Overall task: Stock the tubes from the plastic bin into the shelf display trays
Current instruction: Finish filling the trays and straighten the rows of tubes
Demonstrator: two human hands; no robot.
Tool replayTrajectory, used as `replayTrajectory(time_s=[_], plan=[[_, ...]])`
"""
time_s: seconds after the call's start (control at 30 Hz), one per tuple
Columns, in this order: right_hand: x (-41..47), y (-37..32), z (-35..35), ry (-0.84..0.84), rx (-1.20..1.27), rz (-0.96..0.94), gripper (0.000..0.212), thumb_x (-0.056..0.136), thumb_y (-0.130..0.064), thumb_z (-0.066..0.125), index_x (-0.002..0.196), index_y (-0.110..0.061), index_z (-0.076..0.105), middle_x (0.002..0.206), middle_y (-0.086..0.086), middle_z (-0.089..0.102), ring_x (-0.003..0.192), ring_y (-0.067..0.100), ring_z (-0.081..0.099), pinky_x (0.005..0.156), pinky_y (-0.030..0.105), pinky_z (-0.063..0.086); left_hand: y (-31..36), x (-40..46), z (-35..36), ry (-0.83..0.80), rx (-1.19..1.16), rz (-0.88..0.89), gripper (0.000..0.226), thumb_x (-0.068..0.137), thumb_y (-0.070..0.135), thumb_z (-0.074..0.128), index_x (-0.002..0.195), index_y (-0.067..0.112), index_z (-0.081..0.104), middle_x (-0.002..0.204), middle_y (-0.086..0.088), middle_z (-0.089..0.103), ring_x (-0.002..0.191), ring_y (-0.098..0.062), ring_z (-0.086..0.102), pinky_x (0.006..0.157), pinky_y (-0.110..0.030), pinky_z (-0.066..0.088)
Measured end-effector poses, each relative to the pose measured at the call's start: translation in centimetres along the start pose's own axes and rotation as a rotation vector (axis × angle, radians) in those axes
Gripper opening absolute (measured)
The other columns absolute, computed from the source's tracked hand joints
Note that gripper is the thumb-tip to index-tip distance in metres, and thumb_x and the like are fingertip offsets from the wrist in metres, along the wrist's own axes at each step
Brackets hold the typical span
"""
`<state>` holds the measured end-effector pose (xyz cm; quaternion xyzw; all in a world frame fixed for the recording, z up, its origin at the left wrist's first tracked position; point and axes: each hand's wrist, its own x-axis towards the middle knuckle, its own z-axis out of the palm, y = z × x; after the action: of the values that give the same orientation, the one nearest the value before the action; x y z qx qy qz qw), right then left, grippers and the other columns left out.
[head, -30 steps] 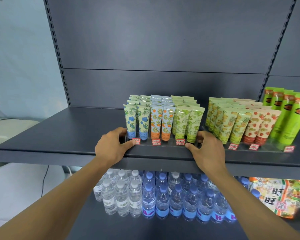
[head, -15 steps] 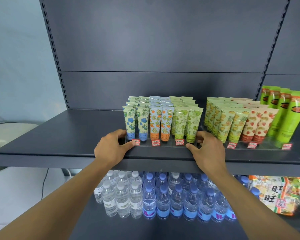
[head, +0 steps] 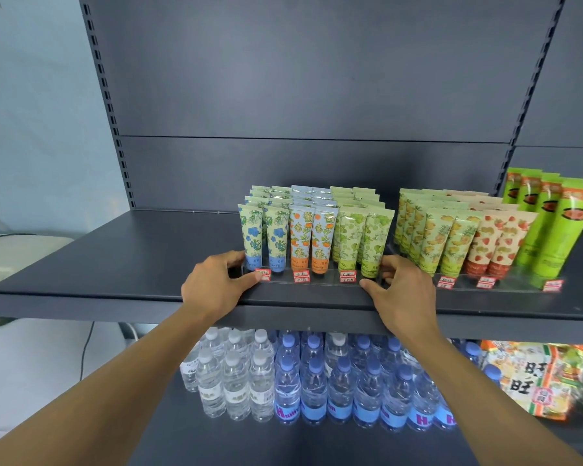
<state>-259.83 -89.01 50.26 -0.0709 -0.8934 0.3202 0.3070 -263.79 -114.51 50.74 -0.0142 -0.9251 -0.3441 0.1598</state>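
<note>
A clear display tray (head: pixel 320 280) stands on the dark shelf (head: pixel 122 264), filled with rows of upright tubes: blue-flower tubes (head: pixel 265 235), orange-print tubes (head: pixel 312 238) and green-fruit tubes (head: pixel 362 242). My left hand (head: pixel 216 285) grips the tray's left front corner. My right hand (head: pixel 401 290) grips its right front corner. A second clear tray (head: pixel 519 284) to the right holds yellow-fruit tubes (head: pixel 438 240), strawberry tubes (head: pixel 495 243) and tall bright green tubes (head: pixel 552 223). The plastic bin is out of view.
The shelf's left half is bare dark metal. Below it stand packed water bottles (head: pixel 283 381) and snack bags (head: pixel 546 378) at the right. A pale wall and a white object (head: pixel 11 250) lie to the left.
Both hands stay on the tray's front corners. The view has shifted slightly; the tray sits in much the same place on the shelf.
</note>
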Motion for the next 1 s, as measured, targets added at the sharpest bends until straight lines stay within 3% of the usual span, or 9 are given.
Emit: replayTrajectory(time_s=[0.13,0.27,0.4,0.6,1.0], plan=[[-0.1,-0.1,-0.1,-0.013,-0.01,-0.005,0.027,0.078,-0.022,0.076,0.1,-0.011,0.065,0.094,0.004,0.069,0.09,0.021,0.065,0.079,0.037,0.054,0.0,0.0,0.1,0.005,0.019,0.004,0.046,0.08,0.052,0.065,0.123,0.04,0.057,0.12,0.015,0.064,0.112,-0.014,0.059,0.085,-0.036,0.052],[0.0,-0.1,-0.5,-0.072,0.012,0.004,0.035,0.08,-0.02,0.074,0.11,-0.01,0.062,0.099,0.002,0.066,0.096,0.019,0.062,0.085,0.037,0.053,-0.1,0.0,0.2,0.014,0.055,0.025,0.046,0.08,0.052,0.064,0.123,0.038,0.056,0.121,0.016,0.063,0.112,-0.014,0.058,0.082,-0.033,0.05],[0.5,-0.3,-1.2,-0.111,0.145,0.03,0.039,0.084,-0.019,0.069,0.119,-0.006,0.055,0.091,-0.004,0.056,0.087,0.013,0.055,0.08,0.024,0.046,-0.2,-0.1,0.2,0.02,0.085,0.041,0.046,0.082,0.05,0.064,0.125,0.037,0.054,0.121,0.015,0.063,0.112,-0.015,0.057,0.081,-0.034,0.05],[1.5,-0.2,-1.4,-0.149,0.182,0.026,0.019,0.089,-0.017,0.064,0.103,-0.006,0.058,0.087,0.0,0.058,0.082,0.015,0.055,0.073,0.023,0.039,-0.2,0.0,0.3,0.011,0.097,0.042,0.048,0.082,0.05,0.063,0.127,0.037,0.052,0.121,0.016,0.062,0.113,-0.015,0.057,0.081,-0.033,0.049],[1.9,0.2,-1.3,-0.18,0.218,0.037,0.013,0.088,-0.017,0.064,0.097,-0.009,0.059,0.088,0.002,0.061,0.083,0.016,0.057,0.074,0.025,0.041,-0.3,0.0,0.5,0.025,0.133,0.042,0.05,0.082,0.051,0.062,0.128,0.038,0.049,0.124,0.015,0.061,0.113,-0.015,0.057,0.079,-0.032,0.048]])
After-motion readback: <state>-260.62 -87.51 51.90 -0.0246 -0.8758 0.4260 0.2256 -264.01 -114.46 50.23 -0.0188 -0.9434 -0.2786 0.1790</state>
